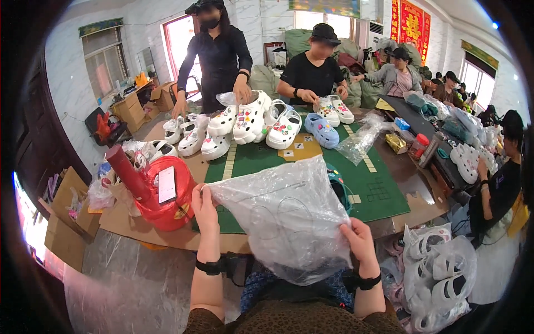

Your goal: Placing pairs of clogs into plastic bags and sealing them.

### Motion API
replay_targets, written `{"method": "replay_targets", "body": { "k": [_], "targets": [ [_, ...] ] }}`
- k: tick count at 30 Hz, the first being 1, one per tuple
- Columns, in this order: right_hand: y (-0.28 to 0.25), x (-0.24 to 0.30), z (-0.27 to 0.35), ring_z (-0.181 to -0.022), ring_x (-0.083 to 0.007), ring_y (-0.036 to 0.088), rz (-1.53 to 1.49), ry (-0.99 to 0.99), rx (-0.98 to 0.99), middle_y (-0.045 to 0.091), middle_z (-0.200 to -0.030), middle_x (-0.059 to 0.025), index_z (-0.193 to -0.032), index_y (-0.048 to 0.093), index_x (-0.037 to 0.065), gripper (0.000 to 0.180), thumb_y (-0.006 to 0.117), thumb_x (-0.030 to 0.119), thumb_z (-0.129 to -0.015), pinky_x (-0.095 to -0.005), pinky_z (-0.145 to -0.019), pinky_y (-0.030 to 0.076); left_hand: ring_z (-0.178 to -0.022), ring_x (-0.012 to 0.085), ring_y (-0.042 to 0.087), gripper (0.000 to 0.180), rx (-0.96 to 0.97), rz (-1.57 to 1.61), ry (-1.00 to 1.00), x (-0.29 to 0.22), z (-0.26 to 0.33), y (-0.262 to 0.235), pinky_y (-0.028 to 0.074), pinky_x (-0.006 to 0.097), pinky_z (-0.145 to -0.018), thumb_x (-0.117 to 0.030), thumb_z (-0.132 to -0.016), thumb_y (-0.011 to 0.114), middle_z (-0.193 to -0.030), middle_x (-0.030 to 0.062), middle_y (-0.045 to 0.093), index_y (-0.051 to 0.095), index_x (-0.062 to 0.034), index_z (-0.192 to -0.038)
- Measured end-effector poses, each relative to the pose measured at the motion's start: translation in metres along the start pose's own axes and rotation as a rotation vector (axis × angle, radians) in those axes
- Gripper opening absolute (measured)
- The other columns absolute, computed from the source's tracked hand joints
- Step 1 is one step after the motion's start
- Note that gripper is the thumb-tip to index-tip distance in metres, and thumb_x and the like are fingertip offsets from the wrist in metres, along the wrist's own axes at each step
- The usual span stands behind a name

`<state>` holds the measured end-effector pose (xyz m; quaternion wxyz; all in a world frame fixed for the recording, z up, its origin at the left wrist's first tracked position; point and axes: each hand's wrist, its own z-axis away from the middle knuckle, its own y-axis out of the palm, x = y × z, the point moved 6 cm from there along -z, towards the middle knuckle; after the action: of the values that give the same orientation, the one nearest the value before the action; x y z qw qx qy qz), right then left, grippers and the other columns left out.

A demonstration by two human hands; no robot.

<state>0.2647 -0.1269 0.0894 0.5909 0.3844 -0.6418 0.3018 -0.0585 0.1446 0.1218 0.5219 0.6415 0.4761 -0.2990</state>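
A clear plastic bag (283, 217) is stretched above the table's near edge, in front of my body. My left hand (204, 210) pinches its upper left corner, while my right hand (359, 240) grips its right side. The bag looks flat, and dark lines print or show through its middle. Partly hidden behind it, a dark teal clog (334, 181) rests on the green mat (378, 195). Farther off stand several white clogs with colourful charms (250, 119) and a light blue clog (321, 131).
At left on the table is a red container (167, 214) with a phone (167, 186) on it. Bagged white clogs (439, 273) lie low on the right. Across the table, two people handle clogs; another empty-looking plastic bag (359, 142) lies near them. Cardboard boxes (69, 222) stand at left.
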Motion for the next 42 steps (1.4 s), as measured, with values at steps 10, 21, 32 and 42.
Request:
{"method": "replay_targets", "body": {
  "k": [10, 21, 32, 42],
  "targets": [
    [0.001, -0.016, -0.023, -0.091, -0.0095, 0.064, -0.393, -0.064, -0.187, 0.07, -0.107, -0.0037, -0.116, 0.064, -0.003, 0.022, 0.06, 0.013, -0.1, -0.0246, -0.082, 0.05, -0.116, 0.0221, 0.058, 0.072, 0.427, 0.059, -0.468, 0.033, -0.014, 0.012, 0.046, 0.038, -0.099, -0.043, -0.101, 0.056, -0.129, 0.0131, 0.056, 0.025, -0.0059, -0.154],
    [0.019, -0.015, -0.034, -0.1, -0.016, 0.064, -0.318, -0.001, -0.206, 0.066, -0.113, -0.0124, -0.133, 0.046, -0.004, 0.039, 0.057, 0.006, -0.097, -0.0306, -0.088, 0.051, -0.076, 0.0027, 0.053, 0.022, 0.393, -0.281, -0.271, 0.066, 0.05, -0.021, 0.041, 0.021, -0.063, -0.017, -0.098, 0.062, -0.091, -0.0024, 0.063, 0.065, 0.0028, -0.109],
    [0.078, -0.006, -0.079, -0.1, -0.0171, 0.063, -0.395, -0.047, -0.087, 0.063, -0.116, -0.0126, -0.135, 0.043, -0.003, 0.042, 0.058, 0.009, -0.097, -0.0322, -0.089, 0.052, -0.13, 0.0337, 0.046, 0.077, 0.605, -0.809, 0.592, -0.06, 0.103, 0.01, 0.036, 0.046, -0.109, -0.021, -0.076, 0.08, -0.144, 0.0181, 0.049, 0.046, -0.0073, -0.143],
    [0.112, 0.009, -0.084, -0.103, -0.0167, 0.059, -0.25, -0.109, 0.066, 0.06, -0.116, -0.01, -0.132, 0.047, -0.005, 0.048, 0.067, 0.016, -0.094, -0.0313, -0.09, 0.049, -0.136, 0.04, 0.044, 0.059, 0.672, -0.847, 0.177, 0.017, 0.099, -0.014, 0.036, 0.042, -0.112, -0.01, -0.091, 0.056, -0.149, 0.0237, 0.044, 0.041, -0.0027, -0.147]
  ]
}}
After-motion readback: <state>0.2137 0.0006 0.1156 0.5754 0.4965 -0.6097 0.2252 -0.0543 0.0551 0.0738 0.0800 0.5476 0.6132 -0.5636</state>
